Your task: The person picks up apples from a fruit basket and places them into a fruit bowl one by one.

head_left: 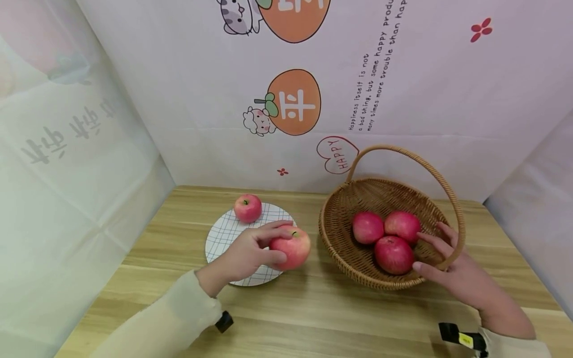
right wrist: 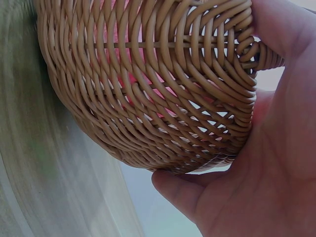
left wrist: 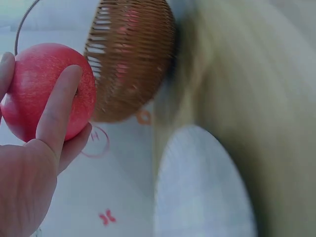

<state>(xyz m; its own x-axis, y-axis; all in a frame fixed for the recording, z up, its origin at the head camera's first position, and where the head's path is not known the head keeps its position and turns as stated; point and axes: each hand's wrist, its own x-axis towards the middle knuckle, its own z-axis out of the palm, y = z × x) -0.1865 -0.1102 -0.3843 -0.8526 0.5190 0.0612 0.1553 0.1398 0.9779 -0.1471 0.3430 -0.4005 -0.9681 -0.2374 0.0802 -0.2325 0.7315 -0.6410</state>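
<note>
My left hand (head_left: 250,251) grips a pinkish-red apple (head_left: 293,251) over the right side of a round white plate (head_left: 219,238) with a blue grid pattern. Fingers and thumb lie around the fruit in the left wrist view. Toward the plate's back edge sits another red apple (head_left: 248,208). On the right, my right hand (head_left: 463,273) holds the rim of a brown wicker basket (head_left: 333,238) near the handle's base, its fingers reaching over into the basket. Inside are three red apples (head_left: 394,254), grouped together. The right wrist view shows the woven wall (right wrist: 148,98) close to my palm.
Both plate and basket stand on a wood-grain table (head_left: 277,318). A white printed backdrop (head_left: 201,99) rises behind it, with pale cloth (head_left: 89,174) along the left side. The basket's tall arched handle (head_left: 416,156) loops above the apples.
</note>
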